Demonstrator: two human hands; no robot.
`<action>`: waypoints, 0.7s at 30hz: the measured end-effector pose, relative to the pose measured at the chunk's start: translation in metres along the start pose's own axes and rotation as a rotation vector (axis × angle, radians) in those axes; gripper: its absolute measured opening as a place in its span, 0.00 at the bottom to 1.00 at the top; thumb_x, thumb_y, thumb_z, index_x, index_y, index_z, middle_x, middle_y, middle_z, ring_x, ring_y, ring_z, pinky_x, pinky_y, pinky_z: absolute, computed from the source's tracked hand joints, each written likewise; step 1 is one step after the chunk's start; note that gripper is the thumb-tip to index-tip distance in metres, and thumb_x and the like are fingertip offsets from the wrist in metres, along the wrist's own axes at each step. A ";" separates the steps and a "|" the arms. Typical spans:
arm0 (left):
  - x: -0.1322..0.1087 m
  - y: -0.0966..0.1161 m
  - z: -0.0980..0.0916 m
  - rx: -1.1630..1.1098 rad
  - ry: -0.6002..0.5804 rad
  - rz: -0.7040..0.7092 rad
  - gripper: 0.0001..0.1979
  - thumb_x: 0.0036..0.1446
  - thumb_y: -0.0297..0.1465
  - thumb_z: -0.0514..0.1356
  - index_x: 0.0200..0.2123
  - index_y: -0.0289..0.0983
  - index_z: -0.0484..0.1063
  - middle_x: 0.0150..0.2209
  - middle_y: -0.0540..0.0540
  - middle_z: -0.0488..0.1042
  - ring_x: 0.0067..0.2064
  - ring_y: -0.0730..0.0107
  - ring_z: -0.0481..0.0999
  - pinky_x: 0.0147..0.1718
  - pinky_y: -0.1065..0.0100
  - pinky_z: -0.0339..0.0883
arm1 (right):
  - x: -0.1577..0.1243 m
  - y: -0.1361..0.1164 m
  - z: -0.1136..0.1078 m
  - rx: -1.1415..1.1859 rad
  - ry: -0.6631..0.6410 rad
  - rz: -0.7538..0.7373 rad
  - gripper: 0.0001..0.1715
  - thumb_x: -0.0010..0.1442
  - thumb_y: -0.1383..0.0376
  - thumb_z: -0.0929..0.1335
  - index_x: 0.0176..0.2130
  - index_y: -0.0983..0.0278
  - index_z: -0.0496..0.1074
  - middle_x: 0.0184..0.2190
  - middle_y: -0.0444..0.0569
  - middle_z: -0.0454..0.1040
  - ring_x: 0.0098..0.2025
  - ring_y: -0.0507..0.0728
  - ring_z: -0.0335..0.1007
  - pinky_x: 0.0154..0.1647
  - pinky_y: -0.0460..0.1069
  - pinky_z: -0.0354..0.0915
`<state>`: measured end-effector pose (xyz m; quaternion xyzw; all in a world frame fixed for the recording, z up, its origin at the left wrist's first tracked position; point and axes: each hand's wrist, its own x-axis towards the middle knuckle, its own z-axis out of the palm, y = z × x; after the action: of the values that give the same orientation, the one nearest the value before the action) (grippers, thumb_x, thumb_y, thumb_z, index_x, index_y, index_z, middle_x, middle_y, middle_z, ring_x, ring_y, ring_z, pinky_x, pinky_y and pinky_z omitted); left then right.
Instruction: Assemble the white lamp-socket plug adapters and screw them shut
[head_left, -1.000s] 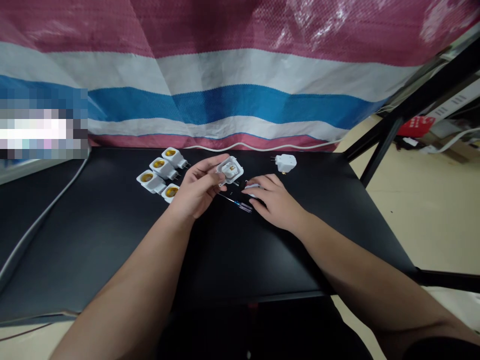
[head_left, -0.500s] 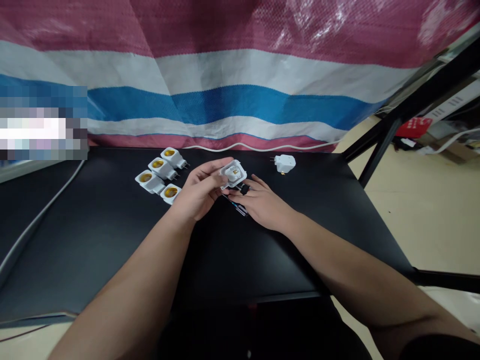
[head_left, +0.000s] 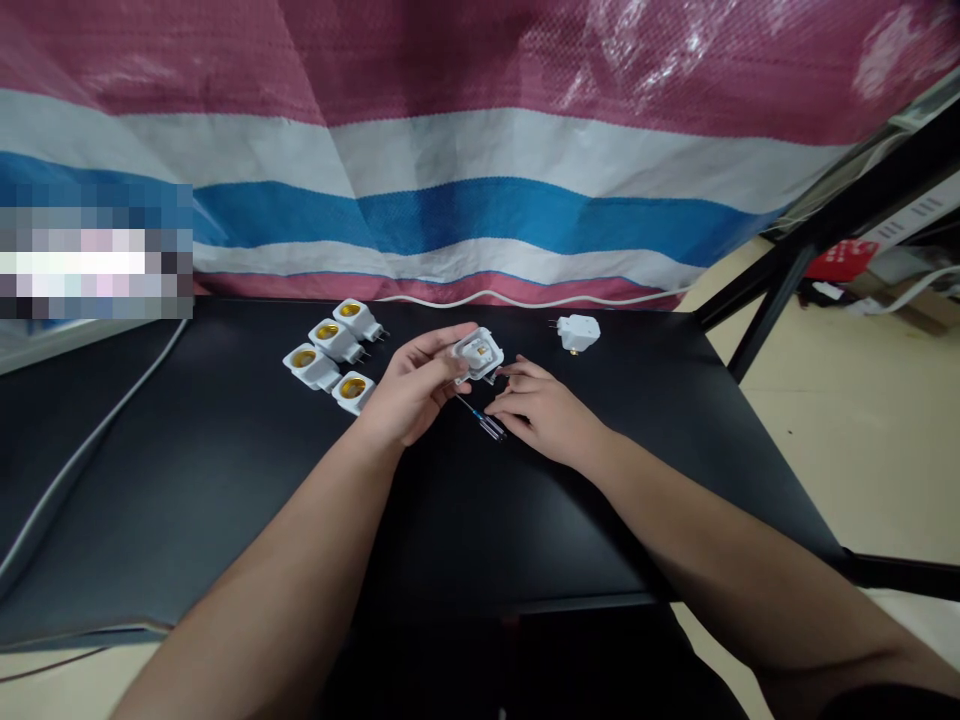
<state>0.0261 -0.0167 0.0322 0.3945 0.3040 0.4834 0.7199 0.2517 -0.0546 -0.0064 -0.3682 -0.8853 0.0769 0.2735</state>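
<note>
My left hand [head_left: 416, 385] is closed around a white lamp socket adapter [head_left: 484, 352], its hollow side facing up and a small brass contact showing inside. Metal plug pins stick out at its lower right. My right hand [head_left: 546, 408] is beside it, fingers apart and partly stretched, with the index fingertip close to the pins. Whether that fingertip touches them I cannot tell. Below the two hands lies a screwdriver [head_left: 491, 426] with a dark striped handle, its shaft running up under my left hand. The right fingers are just beside its handle.
Several white lamp sockets [head_left: 328, 340] with brass threads stand on the black table [head_left: 247, 480] left of my hands. Another white socket adapter [head_left: 580, 332] lies at the back right. A white cable [head_left: 525, 300] runs along the rear edge, before a striped sheet [head_left: 465, 215].
My right hand has drawn slightly away from the adapter, and more of the screwdriver handle is uncovered. A dark part between hand and adapter no longer shows. The view has shifted slightly.
</note>
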 end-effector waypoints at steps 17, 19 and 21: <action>0.002 -0.005 -0.002 0.065 0.005 -0.029 0.23 0.46 0.26 0.77 0.49 0.38 0.87 0.42 0.45 0.87 0.37 0.71 0.82 0.30 0.75 0.75 | -0.004 -0.004 -0.023 0.011 -0.188 -0.045 0.12 0.70 0.71 0.71 0.42 0.57 0.86 0.41 0.47 0.86 0.60 0.65 0.72 0.78 0.72 0.53; 0.002 -0.006 -0.002 0.079 0.002 -0.033 0.23 0.46 0.26 0.77 0.49 0.38 0.87 0.42 0.45 0.87 0.37 0.70 0.83 0.31 0.75 0.75 | -0.005 -0.004 -0.023 0.007 -0.187 -0.046 0.13 0.70 0.71 0.70 0.41 0.57 0.85 0.40 0.46 0.86 0.60 0.64 0.72 0.78 0.72 0.53; 0.001 -0.006 -0.002 0.093 0.000 -0.039 0.23 0.46 0.26 0.78 0.49 0.38 0.87 0.43 0.45 0.87 0.38 0.70 0.83 0.31 0.75 0.76 | -0.005 -0.005 -0.022 -0.001 -0.178 -0.048 0.13 0.69 0.72 0.70 0.40 0.57 0.84 0.39 0.46 0.85 0.58 0.64 0.72 0.78 0.71 0.53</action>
<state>0.0280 -0.0162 0.0258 0.4216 0.3338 0.4548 0.7099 0.2630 -0.0629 0.0119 -0.3389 -0.9146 0.1026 0.1954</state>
